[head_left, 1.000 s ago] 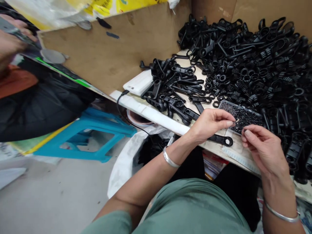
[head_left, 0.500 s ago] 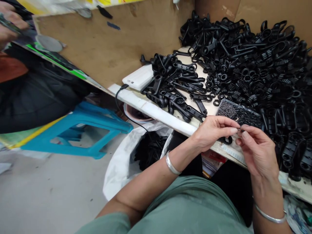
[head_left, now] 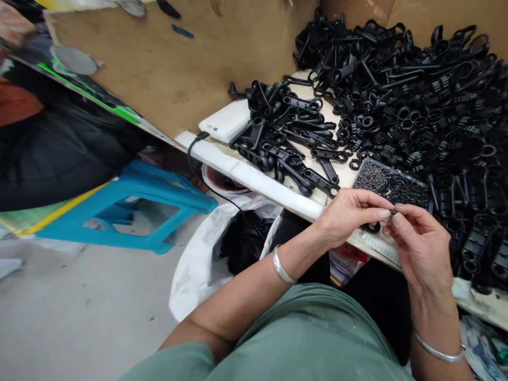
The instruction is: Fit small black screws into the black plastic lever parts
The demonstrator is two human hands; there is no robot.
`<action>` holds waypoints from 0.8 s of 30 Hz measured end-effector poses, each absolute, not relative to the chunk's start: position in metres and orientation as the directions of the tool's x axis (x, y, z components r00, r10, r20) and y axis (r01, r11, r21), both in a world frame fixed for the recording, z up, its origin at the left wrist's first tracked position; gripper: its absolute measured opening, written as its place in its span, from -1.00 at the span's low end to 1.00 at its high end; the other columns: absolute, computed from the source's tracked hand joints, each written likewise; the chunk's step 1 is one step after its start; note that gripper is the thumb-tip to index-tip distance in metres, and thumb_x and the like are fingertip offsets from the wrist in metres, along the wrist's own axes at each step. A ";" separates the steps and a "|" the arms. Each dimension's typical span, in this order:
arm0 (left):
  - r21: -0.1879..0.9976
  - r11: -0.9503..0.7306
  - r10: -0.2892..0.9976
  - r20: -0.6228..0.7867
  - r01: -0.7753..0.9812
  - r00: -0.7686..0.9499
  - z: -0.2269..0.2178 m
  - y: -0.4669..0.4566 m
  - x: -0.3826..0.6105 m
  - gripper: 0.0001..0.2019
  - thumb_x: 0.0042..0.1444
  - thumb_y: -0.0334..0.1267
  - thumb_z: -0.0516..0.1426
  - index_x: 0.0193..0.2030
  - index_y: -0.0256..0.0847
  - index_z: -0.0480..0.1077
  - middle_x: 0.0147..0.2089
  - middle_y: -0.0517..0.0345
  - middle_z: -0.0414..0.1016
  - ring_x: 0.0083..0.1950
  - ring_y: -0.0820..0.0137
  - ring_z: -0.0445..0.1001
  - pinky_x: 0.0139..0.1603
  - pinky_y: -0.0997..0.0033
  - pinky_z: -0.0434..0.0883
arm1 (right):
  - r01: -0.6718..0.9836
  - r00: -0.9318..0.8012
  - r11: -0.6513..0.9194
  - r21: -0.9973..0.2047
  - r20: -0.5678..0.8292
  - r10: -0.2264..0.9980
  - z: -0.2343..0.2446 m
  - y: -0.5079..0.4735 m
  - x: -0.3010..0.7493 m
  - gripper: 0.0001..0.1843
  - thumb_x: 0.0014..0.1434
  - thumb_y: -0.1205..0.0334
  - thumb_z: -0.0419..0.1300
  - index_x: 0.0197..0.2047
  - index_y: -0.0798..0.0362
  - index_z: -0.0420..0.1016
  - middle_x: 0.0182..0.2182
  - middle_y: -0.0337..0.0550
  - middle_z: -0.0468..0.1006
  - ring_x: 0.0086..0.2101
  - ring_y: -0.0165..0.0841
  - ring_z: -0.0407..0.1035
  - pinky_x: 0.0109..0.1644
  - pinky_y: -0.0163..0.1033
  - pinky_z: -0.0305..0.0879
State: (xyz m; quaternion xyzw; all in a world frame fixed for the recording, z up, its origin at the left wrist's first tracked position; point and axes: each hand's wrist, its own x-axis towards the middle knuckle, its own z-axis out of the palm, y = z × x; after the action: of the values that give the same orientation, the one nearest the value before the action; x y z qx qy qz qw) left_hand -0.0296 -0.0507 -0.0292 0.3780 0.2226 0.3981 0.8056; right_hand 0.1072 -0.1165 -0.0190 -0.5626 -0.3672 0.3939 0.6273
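My left hand (head_left: 349,214) and my right hand (head_left: 416,246) meet fingertip to fingertip at the near edge of the table (head_left: 254,179). Both are pinched closed on a tiny dark part between them, too small to name. Just under the left hand lies a black plastic arm with a ring end (head_left: 372,227). Right behind the fingertips sits a clear tray of small black pieces (head_left: 391,185). I wear a silver bangle on each wrist.
A big heap of black plastic arms and rings (head_left: 416,95) covers the table to the right and back. A white power bank (head_left: 226,120) with a cable lies at the left. Below are a white sack holding black parts (head_left: 222,243), a blue stool (head_left: 130,206) and a cardboard wall.
My hands have come together: the right hand moved up and left until its fingertips met the left hand's pinch. The view shifted a little.
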 end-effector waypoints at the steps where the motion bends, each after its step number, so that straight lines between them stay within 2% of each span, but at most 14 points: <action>1: 0.791 0.384 0.820 -0.055 -0.477 0.570 -0.030 -0.051 -0.029 -0.78 -0.16 -0.28 0.43 -0.36 -0.31 0.59 -0.45 0.16 0.57 -0.41 0.50 0.47 -0.28 0.45 0.43 | -0.015 0.440 0.058 -0.998 0.045 0.897 -0.019 -0.118 0.107 -0.79 -0.05 0.18 0.50 -0.31 0.00 0.66 -0.46 -0.25 0.57 -0.54 -0.46 0.38 -0.42 -0.32 0.40; 3: 0.801 0.360 0.835 -0.046 -0.480 0.549 -0.031 -0.052 -0.028 -0.81 -0.15 -0.32 0.42 -0.36 -0.31 0.60 -0.43 0.16 0.58 -0.40 0.52 0.47 -0.27 0.47 0.43 | 0.187 0.478 0.058 -0.981 0.143 0.867 -0.019 -0.122 0.107 -0.82 0.03 0.15 0.45 -0.28 0.02 0.67 -0.48 -0.24 0.56 -0.55 -0.45 0.36 -0.44 -0.32 0.36; 5: 0.812 0.339 0.844 -0.038 -0.475 0.536 -0.031 -0.053 -0.028 -0.85 -0.13 -0.35 0.40 -0.37 -0.31 0.60 -0.41 0.16 0.59 -0.38 0.52 0.47 -0.27 0.49 0.43 | 0.402 0.475 0.038 -0.915 0.243 0.846 -0.016 -0.126 0.106 -0.82 0.10 0.12 0.40 -0.25 0.03 0.68 -0.47 -0.22 0.58 -0.52 -0.42 0.38 -0.41 -0.29 0.38; 7: 0.826 0.326 0.851 -0.046 -0.459 0.523 -0.030 -0.054 -0.028 -0.88 -0.10 -0.38 0.38 -0.37 -0.30 0.61 -0.39 0.15 0.60 -0.36 0.51 0.49 -0.27 0.50 0.44 | 0.549 0.446 0.022 -0.836 0.315 0.838 -0.012 -0.130 0.104 -0.80 0.15 0.09 0.35 -0.25 0.02 0.68 -0.45 -0.20 0.60 -0.49 -0.38 0.42 -0.36 -0.25 0.43; 12: 0.878 0.262 0.867 -0.031 -0.401 0.498 -0.030 -0.054 -0.027 -0.92 -0.06 -0.46 0.35 -0.37 -0.29 0.62 -0.35 0.15 0.62 -0.32 0.50 0.52 -0.22 0.51 0.46 | 0.707 0.370 0.044 -0.706 0.422 0.828 -0.005 -0.128 0.102 -0.83 0.19 0.11 0.29 -0.28 0.00 0.66 -0.42 -0.19 0.63 -0.49 -0.37 0.45 -0.32 -0.23 0.46; 16: 0.944 0.153 0.869 0.012 -0.291 0.495 -0.032 -0.053 -0.030 -0.94 0.06 -0.41 0.31 -0.30 -0.30 0.62 -0.27 0.09 0.65 -0.26 0.44 0.56 -0.18 0.46 0.50 | 0.750 0.332 0.038 -0.661 0.426 0.842 -0.009 -0.123 0.104 -0.85 0.19 0.14 0.27 -0.28 0.00 0.64 -0.45 -0.20 0.62 -0.51 -0.37 0.45 -0.32 -0.23 0.44; 18: 0.982 0.013 0.860 0.084 -0.187 0.504 -0.030 -0.052 -0.036 -0.92 0.14 -0.39 0.26 -0.24 -0.30 0.61 -0.21 0.06 0.66 -0.20 0.40 0.59 -0.13 0.43 0.51 | 0.729 0.340 0.028 -0.684 0.397 0.853 -0.011 -0.123 0.107 -0.85 0.18 0.13 0.28 -0.28 0.00 0.64 -0.45 -0.21 0.62 -0.51 -0.37 0.44 -0.35 -0.24 0.42; 20: 0.973 -0.230 0.832 0.213 -0.030 0.512 -0.025 -0.053 -0.047 -0.89 0.19 -0.40 0.24 -0.16 -0.28 0.59 -0.12 0.05 0.66 -0.09 0.35 0.59 0.01 0.37 0.49 | 0.702 0.352 0.010 -0.713 0.358 0.865 -0.014 -0.125 0.111 -0.84 0.17 0.12 0.29 -0.26 0.00 0.65 -0.47 -0.23 0.61 -0.53 -0.38 0.43 -0.38 -0.25 0.39; 22: 0.850 -0.498 0.758 0.333 0.169 0.561 -0.021 -0.054 -0.059 -0.85 0.20 -0.41 0.23 -0.08 -0.27 0.55 -0.03 0.02 0.64 0.03 0.30 0.54 0.14 0.29 0.43 | 0.704 0.335 -0.004 -0.711 0.327 0.884 -0.017 -0.129 0.116 -0.84 0.18 0.11 0.30 -0.25 -0.01 0.65 -0.49 -0.25 0.60 -0.54 -0.39 0.43 -0.38 -0.26 0.38; 24: 0.658 -0.670 0.675 0.349 0.344 0.650 -0.019 -0.056 -0.069 -0.82 0.21 -0.43 0.22 -0.04 -0.28 0.51 0.02 -0.01 0.61 0.08 0.25 0.49 0.13 0.22 0.38 | 0.737 0.277 0.013 -0.676 0.318 0.907 -0.020 -0.132 0.121 -0.84 0.19 0.11 0.29 -0.28 -0.01 0.64 -0.51 -0.26 0.58 -0.55 -0.39 0.42 -0.36 -0.25 0.38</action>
State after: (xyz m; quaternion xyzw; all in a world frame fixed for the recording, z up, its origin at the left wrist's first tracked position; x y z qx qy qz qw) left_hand -0.0694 -0.0561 -0.0194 0.8643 0.2948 0.2970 0.2791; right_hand 0.1206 -0.1323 -0.0201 -0.6944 -0.5917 0.1076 0.3951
